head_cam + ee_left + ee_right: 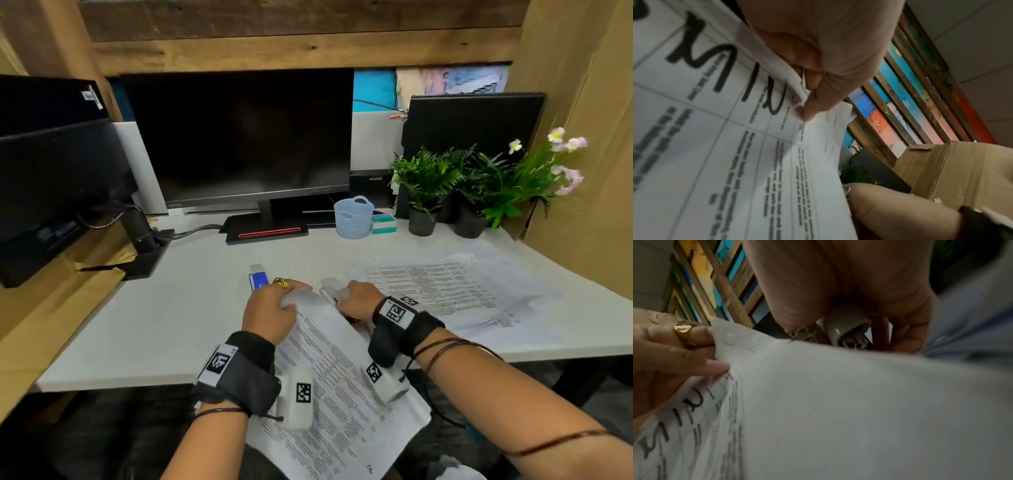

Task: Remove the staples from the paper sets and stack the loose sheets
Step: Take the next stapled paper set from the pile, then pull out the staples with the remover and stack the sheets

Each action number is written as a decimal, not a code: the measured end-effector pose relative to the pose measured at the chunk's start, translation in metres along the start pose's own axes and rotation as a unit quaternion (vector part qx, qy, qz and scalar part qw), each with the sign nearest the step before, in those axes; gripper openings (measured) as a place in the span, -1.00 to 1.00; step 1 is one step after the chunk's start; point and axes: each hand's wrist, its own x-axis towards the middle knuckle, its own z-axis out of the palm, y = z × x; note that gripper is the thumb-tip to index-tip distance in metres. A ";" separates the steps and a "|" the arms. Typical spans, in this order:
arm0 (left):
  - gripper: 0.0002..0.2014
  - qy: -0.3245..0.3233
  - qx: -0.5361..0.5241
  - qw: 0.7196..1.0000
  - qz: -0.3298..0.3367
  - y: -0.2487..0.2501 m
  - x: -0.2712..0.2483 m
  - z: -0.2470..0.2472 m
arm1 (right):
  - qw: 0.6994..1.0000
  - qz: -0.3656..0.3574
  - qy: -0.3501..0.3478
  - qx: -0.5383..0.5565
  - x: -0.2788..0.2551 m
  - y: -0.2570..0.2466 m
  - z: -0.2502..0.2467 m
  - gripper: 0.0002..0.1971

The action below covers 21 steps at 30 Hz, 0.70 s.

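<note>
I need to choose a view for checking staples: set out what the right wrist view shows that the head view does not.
Only the right wrist view: three staples in the paper set's corner and the staple remover in the right hand.
Only the head view: the desk, the loose sheets at right, a blue stapler, a basket.
Both: the left hand with its gold ring pinching the paper set.

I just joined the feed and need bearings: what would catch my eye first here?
The two hands at the near desk edge: the left hand pinches the stapled corner of a printed paper set, while the right hand holds a white staple remover against it. Loose printed sheets lie spread to the right.
</note>
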 end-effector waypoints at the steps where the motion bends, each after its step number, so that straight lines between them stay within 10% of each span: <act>1: -0.62 -0.002 0.011 1.000 -0.009 0.001 0.000 0.001 | 1.000 0.007 -0.003 0.005 0.000 0.001 0.002 -0.52; 8: -0.73 0.016 0.074 0.997 -0.002 0.010 -0.004 0.008 | 0.937 0.016 0.013 0.348 -0.013 0.021 0.000 -0.91; 12: -0.84 -0.009 -0.041 0.999 0.034 0.008 -0.002 0.010 | 0.820 0.016 -0.006 0.572 -0.024 0.037 -0.006 -0.63; 21: -0.81 -0.002 -0.094 0.995 0.045 0.016 -0.005 0.017 | 0.758 0.012 0.106 0.643 -0.057 0.040 -0.006 -0.38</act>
